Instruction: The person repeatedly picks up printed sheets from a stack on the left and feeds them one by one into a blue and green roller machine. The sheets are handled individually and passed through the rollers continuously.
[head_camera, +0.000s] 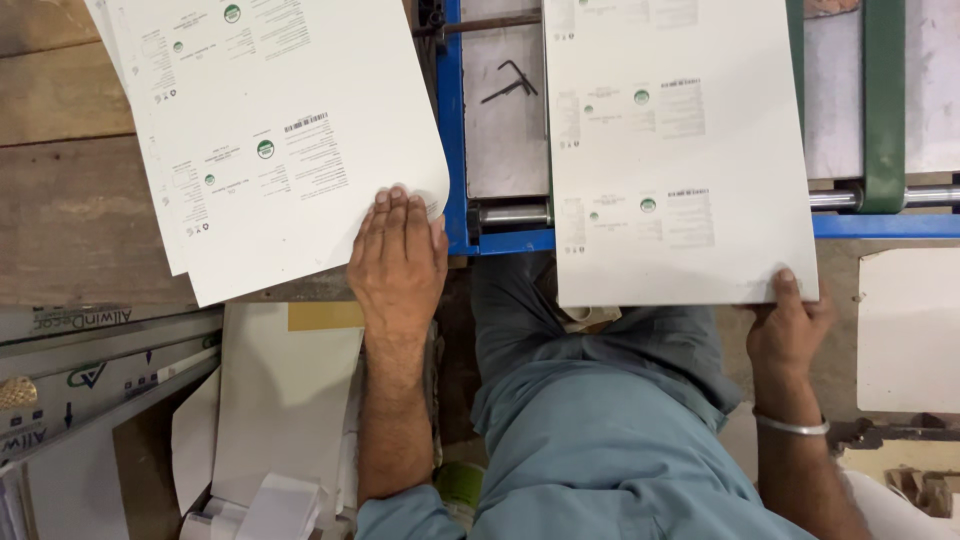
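A person's left hand (398, 258) presses flat, fingers spread, on a stack of white printed card sheets (270, 130) while the right hand (788, 325) pinches a single printed white sheet (680, 150) just ahead, which could skew on the blue-framed machine bed (455, 120).

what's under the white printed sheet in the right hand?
Under the white printed sheet pinched by the right hand: a blue metal machine frame, a grey plate and steel roller showing at its edges. The rest beneath is covered.
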